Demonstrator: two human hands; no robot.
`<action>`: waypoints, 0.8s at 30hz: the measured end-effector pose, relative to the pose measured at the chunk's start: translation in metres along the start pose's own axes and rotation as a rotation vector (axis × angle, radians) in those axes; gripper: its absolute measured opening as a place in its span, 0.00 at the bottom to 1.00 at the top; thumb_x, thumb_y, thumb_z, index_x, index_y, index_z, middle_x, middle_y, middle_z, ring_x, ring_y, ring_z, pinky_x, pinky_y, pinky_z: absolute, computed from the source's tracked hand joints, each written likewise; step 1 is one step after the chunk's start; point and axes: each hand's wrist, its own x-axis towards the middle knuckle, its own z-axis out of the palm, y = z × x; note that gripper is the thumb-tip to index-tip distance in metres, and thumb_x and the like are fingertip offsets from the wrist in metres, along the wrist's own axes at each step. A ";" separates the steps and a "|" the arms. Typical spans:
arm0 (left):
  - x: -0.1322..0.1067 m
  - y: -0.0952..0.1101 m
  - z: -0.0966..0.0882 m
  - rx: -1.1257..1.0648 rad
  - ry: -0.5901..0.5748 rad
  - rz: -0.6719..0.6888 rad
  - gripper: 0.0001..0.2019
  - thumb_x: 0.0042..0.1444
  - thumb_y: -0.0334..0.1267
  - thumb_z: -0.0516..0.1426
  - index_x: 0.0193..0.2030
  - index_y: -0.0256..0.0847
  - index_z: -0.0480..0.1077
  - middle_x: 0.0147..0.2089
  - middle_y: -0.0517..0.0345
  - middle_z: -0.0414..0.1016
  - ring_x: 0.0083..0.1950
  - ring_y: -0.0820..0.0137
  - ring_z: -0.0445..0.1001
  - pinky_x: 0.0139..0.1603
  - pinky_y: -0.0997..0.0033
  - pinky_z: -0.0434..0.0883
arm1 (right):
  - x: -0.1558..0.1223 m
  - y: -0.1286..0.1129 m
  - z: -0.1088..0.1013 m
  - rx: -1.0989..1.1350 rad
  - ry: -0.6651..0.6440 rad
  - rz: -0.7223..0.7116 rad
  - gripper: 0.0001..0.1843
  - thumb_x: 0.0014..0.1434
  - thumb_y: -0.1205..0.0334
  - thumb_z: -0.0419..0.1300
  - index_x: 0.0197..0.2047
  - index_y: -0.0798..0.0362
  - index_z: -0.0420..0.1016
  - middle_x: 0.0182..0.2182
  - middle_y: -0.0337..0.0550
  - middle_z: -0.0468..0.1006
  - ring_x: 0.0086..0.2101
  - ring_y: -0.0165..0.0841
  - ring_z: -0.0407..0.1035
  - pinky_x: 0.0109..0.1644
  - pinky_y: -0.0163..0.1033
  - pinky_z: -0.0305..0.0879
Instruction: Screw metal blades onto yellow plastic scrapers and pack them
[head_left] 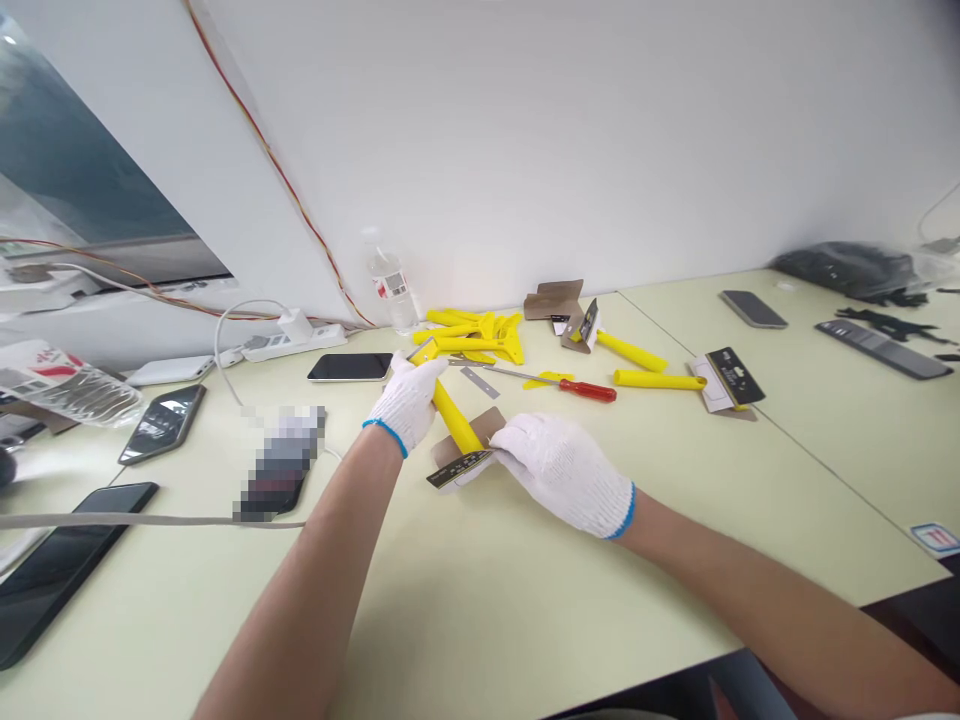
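Note:
My left hand point(409, 403), in a white knit glove with a blue cuff, grips the yellow plastic handle of a scraper point(457, 420). My right hand point(566, 473), gloved the same way, pinches the scraper's brown card and black label point(461, 468) at the handle's lower end. A heap of yellow scraper parts point(472, 335) lies just beyond my left hand. A red-handled screwdriver point(587, 390) and a small steel blade point(480, 382) lie beyond my right hand. Further right lie a carded yellow scraper point(660, 378) and another point(630, 350).
Several smartphones lie on the pale green table point(480, 620), left and right of my hands. A water bottle point(390, 282) and a white power strip point(292, 342) with cables stand along the wall. A plastic bag point(67, 385) lies at the left, and a dark bag point(847, 268) at the far right.

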 end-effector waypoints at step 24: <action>-0.007 -0.002 -0.013 0.409 -0.172 0.003 0.23 0.56 0.50 0.69 0.50 0.36 0.75 0.29 0.59 0.72 0.26 0.76 0.67 0.27 0.75 0.69 | -0.020 0.001 -0.008 -0.004 -0.018 0.058 0.04 0.69 0.68 0.59 0.40 0.51 0.73 0.34 0.39 0.79 0.31 0.33 0.73 0.36 0.38 0.64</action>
